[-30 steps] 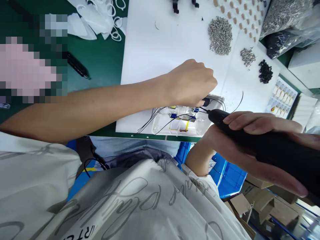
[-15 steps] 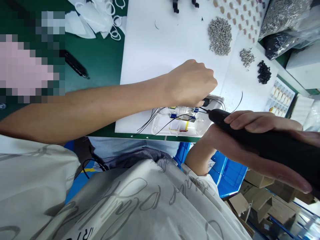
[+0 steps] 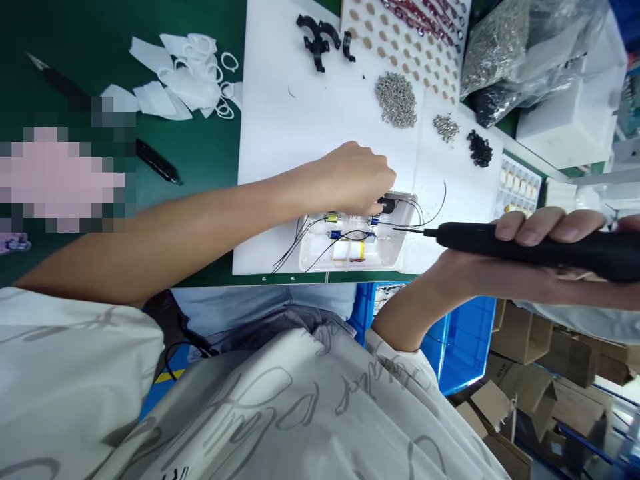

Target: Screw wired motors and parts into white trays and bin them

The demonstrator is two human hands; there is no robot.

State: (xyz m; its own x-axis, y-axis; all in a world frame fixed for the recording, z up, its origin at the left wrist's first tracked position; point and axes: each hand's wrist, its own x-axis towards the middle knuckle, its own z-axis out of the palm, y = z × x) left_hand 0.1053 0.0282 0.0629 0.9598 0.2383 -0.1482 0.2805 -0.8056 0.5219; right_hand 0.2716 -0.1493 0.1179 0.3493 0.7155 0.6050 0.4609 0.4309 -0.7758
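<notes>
Drawn right, a black electric screwdriver (image 3: 480, 235) lies level in the closed right hand (image 3: 520, 263) — left hand (image 3: 350, 183) pinching a small black part (image 3: 386, 205).

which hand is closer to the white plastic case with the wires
Left. The left hand is right at the upper edge of the case, while the right hand is off to its right, holding a black electric screwdriver.

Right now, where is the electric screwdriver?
Head view: the electric screwdriver is in the right hand, its bit over the right end of the white housing.
</notes>
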